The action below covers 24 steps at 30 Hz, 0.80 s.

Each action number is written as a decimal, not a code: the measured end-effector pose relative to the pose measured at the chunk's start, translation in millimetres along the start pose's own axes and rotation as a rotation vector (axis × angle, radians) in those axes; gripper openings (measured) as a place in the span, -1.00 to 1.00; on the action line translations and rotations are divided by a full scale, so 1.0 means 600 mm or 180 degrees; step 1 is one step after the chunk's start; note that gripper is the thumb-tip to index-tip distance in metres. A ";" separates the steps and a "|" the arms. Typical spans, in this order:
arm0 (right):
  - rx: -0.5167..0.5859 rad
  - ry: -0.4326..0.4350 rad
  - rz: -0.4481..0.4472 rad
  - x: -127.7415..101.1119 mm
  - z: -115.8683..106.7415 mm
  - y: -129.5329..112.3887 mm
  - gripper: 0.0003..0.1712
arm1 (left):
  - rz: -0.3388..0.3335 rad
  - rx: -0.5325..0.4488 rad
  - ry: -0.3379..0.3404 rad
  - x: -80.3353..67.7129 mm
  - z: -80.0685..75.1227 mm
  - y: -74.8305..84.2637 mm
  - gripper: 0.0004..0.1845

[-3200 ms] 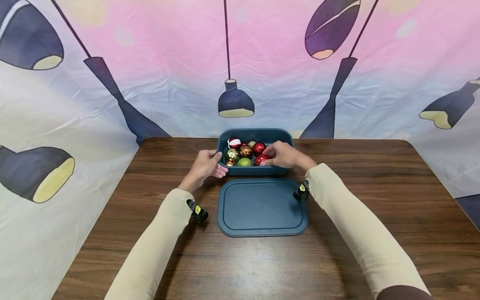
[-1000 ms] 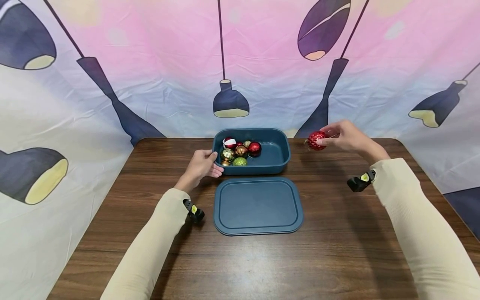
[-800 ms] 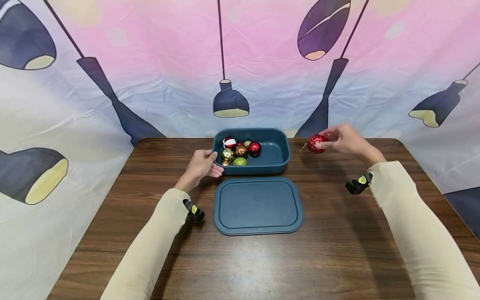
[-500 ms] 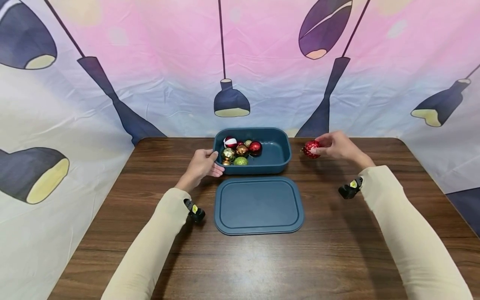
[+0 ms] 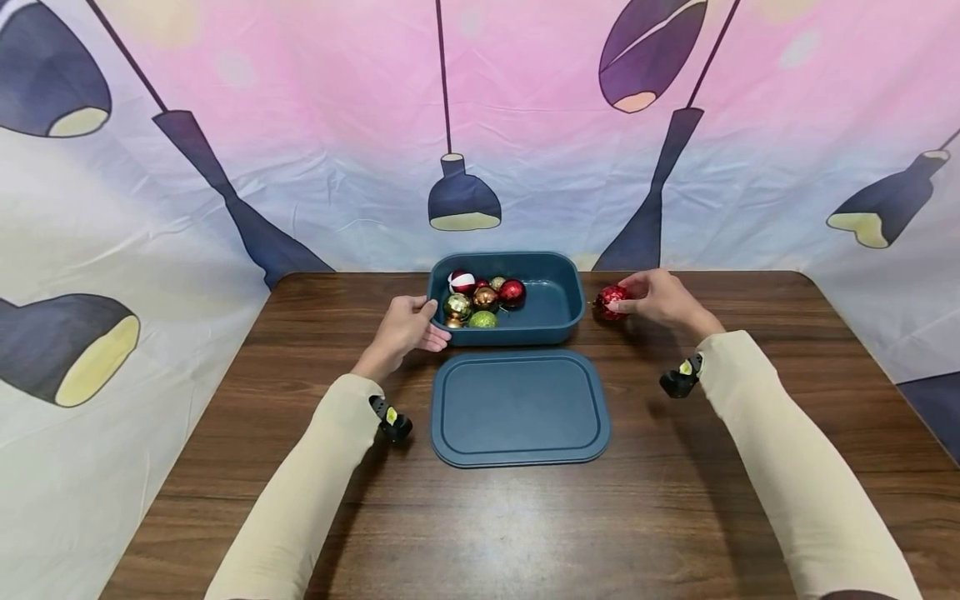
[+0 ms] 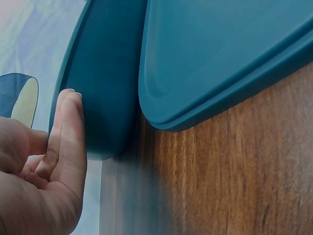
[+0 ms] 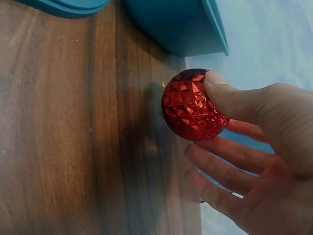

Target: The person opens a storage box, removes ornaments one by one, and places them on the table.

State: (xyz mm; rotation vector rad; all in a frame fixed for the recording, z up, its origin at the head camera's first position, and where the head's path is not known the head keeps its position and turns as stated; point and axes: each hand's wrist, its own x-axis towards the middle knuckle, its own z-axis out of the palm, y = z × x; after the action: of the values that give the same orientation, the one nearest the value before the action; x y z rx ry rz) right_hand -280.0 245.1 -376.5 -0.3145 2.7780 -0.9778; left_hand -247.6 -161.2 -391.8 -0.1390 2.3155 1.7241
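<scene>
My right hand [image 5: 658, 297] pinches a shiny red faceted Christmas bauble [image 5: 611, 302] between thumb and fingertips, low over the table just right of the blue box. In the right wrist view the bauble [image 7: 190, 105] shows diamond-shaped facets, with the other fingers spread beneath it. My left hand [image 5: 405, 325] holds the box [image 5: 517, 336] at its near left corner, thumb at the rim and fingers along the outer wall. Several baubles lie in the box's left half, among them a red one [image 5: 512, 293], a green one [image 5: 483, 319] and a red-and-white one [image 5: 462, 282].
The box's blue lid [image 5: 521, 408] lies flat on the wooden table [image 5: 360, 517], just in front of the box. Behind the table's far edge hangs a printed cloth [image 5: 330, 142] with lamp pictures.
My right hand has taken the red faceted bauble out of the box, carried it to the right, then lowered it and drawn it back toward the box. My left hand keeps its hold.
</scene>
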 end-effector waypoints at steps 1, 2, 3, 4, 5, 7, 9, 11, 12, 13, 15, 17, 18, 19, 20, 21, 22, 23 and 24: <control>0.0001 -0.0002 0.0020 0.000 0.001 0.000 -0.38 | 0.0004 -0.0003 0.0002 0.001 0.000 0.000 -0.40; 0.0000 -0.0001 0.0034 0.001 0.003 0.000 -0.38 | 0.0009 -0.0006 0.0005 0.001 0.001 0.000 -0.40; -0.0004 0.0002 0.0047 0.001 0.003 0.001 -0.39 | 0.0016 -0.0012 0.0008 0.001 0.001 0.000 -0.40; 0.0006 0.0004 0.0058 0.001 0.004 0.001 -0.39 | 0.0023 -0.0018 0.0010 0.001 0.001 0.000 -0.40; 0.0016 0.0007 0.0071 0.001 0.005 0.002 -0.39 | 0.0028 -0.0020 0.0011 0.001 0.002 0.000 -0.40; 0.0033 0.0017 0.0087 0.001 0.006 0.001 -0.39 | 0.0040 -0.0019 0.0014 0.001 0.002 0.000 -0.40; 0.0034 0.0031 0.0086 0.001 0.007 0.001 -0.39 | 0.0041 -0.0027 0.0024 0.001 0.001 0.000 -0.40; 0.0040 0.0040 0.0097 0.001 0.008 0.000 -0.39 | 0.0043 -0.0024 0.0019 0.000 0.000 0.000 -0.40; 0.0037 0.0042 0.0097 0.002 0.008 0.000 -0.39 | 0.0044 -0.0024 0.0019 0.000 0.000 0.000 -0.40; 0.0027 0.0038 0.0095 0.002 0.009 0.000 -0.39 | 0.0044 -0.0026 0.0017 0.000 0.000 0.000 -0.40; 0.0036 0.0024 0.0109 0.002 0.009 0.000 -0.39 | 0.0040 -0.0017 0.0009 0.000 -0.001 0.000 -0.41; 0.0044 0.0005 0.0113 0.002 0.010 0.000 -0.38 | 0.0035 -0.0019 0.0010 0.000 -0.002 -0.001 -0.41; 0.0050 0.0004 0.0119 0.003 0.010 0.001 -0.37 | 0.0037 -0.0016 0.0004 0.001 -0.002 -0.001 -0.41; 0.0052 0.0000 0.0121 0.003 0.010 0.001 -0.36 | 0.0037 -0.0013 -0.0005 0.001 -0.002 -0.001 -0.41; 0.0056 0.0002 0.0127 0.003 0.010 0.001 -0.36 | 0.0036 -0.0011 -0.0007 0.001 -0.002 -0.001 -0.41; 0.0051 0.0006 0.0130 0.003 0.010 0.001 -0.36 | 0.0036 -0.0013 -0.0005 0.001 -0.002 -0.001 -0.41; 0.0049 0.0012 0.0138 0.003 0.011 0.001 -0.36 | 0.0036 -0.0018 -0.0002 0.001 -0.002 -0.001 -0.41; 0.0048 0.0016 0.0143 0.003 0.011 0.001 -0.36 | 0.0038 -0.0019 -0.0002 0.000 -0.002 0.000 -0.41; 0.0048 0.0018 0.0150 0.003 0.011 0.001 -0.36 | 0.0041 -0.0021 -0.0006 0.000 -0.001 0.000 -0.41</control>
State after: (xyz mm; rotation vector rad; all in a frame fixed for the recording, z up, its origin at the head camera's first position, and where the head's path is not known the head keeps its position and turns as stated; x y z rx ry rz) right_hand -280.5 241.0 -382.1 -0.2431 2.7684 -0.9897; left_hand -247.7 -162.0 -391.6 -0.1238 2.3145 1.7373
